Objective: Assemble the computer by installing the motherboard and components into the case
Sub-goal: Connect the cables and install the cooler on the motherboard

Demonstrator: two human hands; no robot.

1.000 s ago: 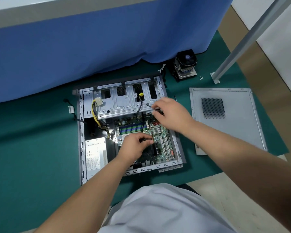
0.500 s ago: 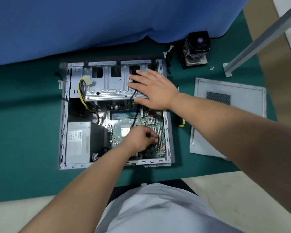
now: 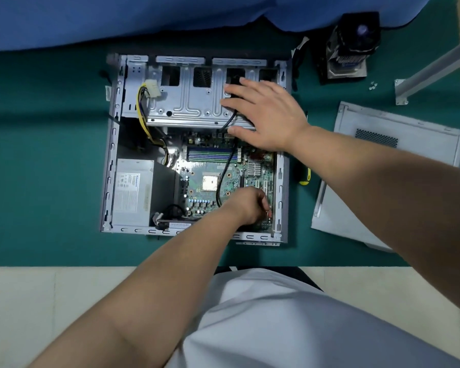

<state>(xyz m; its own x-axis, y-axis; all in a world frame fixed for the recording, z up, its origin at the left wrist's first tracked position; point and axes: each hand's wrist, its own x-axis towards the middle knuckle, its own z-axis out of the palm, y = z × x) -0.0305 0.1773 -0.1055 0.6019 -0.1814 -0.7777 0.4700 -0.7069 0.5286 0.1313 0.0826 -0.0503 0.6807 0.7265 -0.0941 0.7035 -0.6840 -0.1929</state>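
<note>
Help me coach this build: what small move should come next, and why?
Probably seat whatever the left hand is working at the motherboard near the case's right wall, while the right hand braces flat on the drive cage. The fingers are curled over that spot, hiding what they hold, and the cooler sits outside the case.

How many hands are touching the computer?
2. The right hand lies flat with straight fingers on the metal drive cage at the far end. The left hand is curled over the motherboard near the case's near edge.
</note>
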